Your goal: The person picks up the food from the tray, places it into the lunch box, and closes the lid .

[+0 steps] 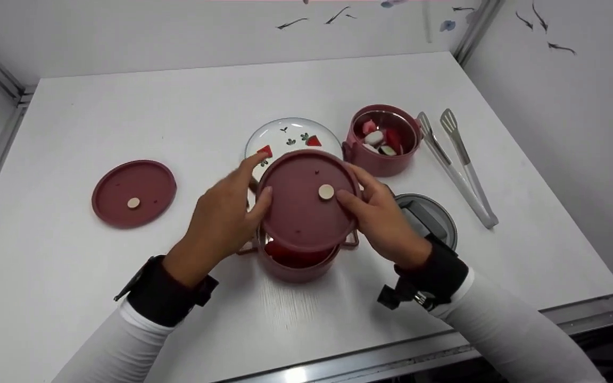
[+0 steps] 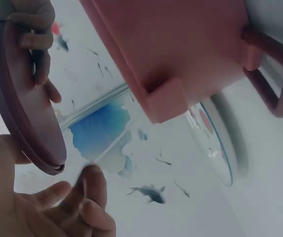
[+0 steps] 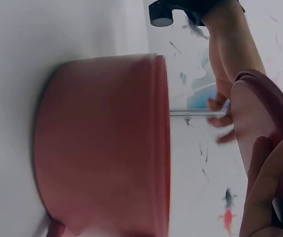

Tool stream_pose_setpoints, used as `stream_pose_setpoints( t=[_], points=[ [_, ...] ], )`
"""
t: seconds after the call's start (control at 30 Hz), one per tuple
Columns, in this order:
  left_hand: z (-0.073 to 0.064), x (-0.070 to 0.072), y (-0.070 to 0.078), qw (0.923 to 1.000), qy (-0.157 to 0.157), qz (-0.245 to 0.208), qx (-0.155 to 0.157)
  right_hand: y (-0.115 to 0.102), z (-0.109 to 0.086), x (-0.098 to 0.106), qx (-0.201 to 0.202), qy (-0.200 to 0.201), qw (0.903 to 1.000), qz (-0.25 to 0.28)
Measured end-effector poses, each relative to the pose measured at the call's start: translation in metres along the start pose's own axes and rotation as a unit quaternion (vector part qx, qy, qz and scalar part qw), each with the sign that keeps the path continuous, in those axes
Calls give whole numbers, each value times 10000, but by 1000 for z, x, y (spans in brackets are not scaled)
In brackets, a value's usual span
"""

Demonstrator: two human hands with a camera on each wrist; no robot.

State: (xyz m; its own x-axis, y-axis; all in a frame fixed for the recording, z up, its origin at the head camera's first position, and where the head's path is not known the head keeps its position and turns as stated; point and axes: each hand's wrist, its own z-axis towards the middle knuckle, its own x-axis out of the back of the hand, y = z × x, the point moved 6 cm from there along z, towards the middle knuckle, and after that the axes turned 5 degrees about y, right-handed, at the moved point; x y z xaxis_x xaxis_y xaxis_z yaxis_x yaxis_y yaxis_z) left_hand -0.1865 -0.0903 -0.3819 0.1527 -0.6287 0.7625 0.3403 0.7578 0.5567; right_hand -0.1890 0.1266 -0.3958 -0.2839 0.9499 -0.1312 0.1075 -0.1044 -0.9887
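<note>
A round dark-red pot lid (image 1: 293, 213) with a cream knob is held tilted above a two-handled red pot (image 1: 298, 274), which has something red inside. My right hand (image 1: 383, 218) pinches the lid at its right edge, thumb on top near the knob and fingers beneath. At the lid's left side is my left hand (image 1: 221, 213), its thumb at the rim. In the left wrist view the fingers (image 2: 94, 187) of that hand spread loosely away from the lid. Behind the lid, a white plate (image 1: 293, 127) with watermelon patterns is partly covered.
A second red lid (image 1: 117, 186) lies on the left of the white table (image 1: 61, 298). At the back right stands a smaller red pot (image 1: 386, 166) holding several food-like pieces, with metal tongs (image 1: 471, 186) beside it. A grey round lid (image 1: 445, 218) sits partly under my right wrist.
</note>
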Motion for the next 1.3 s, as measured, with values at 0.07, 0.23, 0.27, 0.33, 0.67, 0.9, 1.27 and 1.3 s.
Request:
stream_pose_setpoints(
  t=[0.07, 0.23, 0.27, 0.33, 0.67, 0.9, 1.27, 1.3],
  points=[
    [-2, -5, -6, 9993, -289, -170, 159, 4, 2, 1, 27, -16, 9997, -232],
    [-5, -14, -10, 9982, -520, -231, 162, 10, 4, 6, 663, 75, 9677, -2432],
    [-6, -16, -11, 9982, -530, -203, 169, 12, 5, 7, 740, 113, 9520, -2969],
    [-8, -20, -13, 9980, -580, -136, 214, 16, 6, 8, 832, 118, 9158, -3927],
    [-12, -34, -21, 9951, -813, 366, 419, 24, 11, 5, 919, 289, 8042, -5866],
    [-18, -35, -16, 9959, -659, 617, 104, 24, 9, 3, 992, 333, 7694, -6301],
    [-22, -42, -1, 9891, 49, 1359, -561, 22, 14, -11, 2037, 668, 7739, -5959],
    [-21, -46, 0, 9899, -20, 1289, -587, 23, 15, -15, 2111, 614, 7811, -5844]
  ],
)
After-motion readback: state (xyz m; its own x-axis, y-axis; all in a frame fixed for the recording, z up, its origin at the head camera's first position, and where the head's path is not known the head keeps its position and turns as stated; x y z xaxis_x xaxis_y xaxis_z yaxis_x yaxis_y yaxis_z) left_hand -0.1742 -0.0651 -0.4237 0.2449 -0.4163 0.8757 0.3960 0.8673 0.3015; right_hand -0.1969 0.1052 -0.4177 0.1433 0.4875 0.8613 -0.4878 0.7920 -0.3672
